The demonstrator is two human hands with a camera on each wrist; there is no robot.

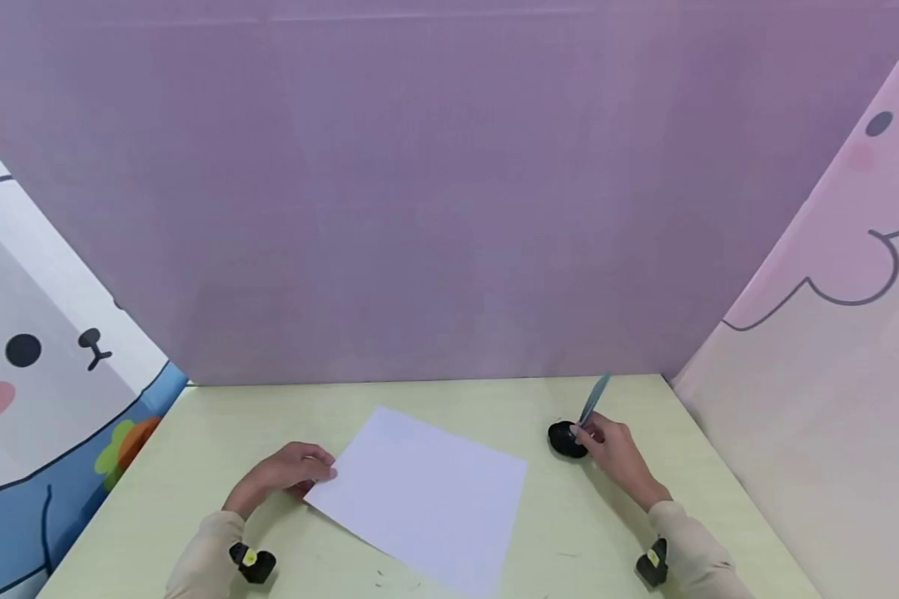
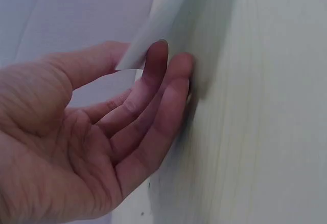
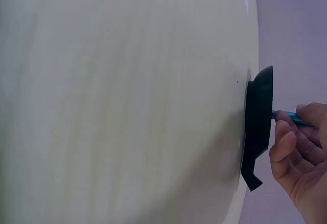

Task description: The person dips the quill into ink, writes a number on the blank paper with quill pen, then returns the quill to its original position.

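A sheet of white paper [image 1: 427, 499] lies aslant on the table. My left hand [image 1: 288, 468] pinches its left corner between thumb and fingertips; in the left wrist view the paper's corner [image 2: 158, 22] is lifted off the tabletop. To the right, my right hand [image 1: 616, 453] holds a slim teal stick [image 1: 595, 396] with a flat, feather-shaped upper end. The stick tilts over a small black dish [image 1: 562, 441], its lower end hidden by the dish and fingers. In the right wrist view the dish [image 3: 259, 114] shows a lip at one end.
The pale wooden table [image 1: 270, 408] meets a purple wall [image 1: 449, 208] at the back. Printed cartoon panels stand at the left [image 1: 60, 333] and right [image 1: 824, 374]. A few small dark marks dot the tabletop near the front.
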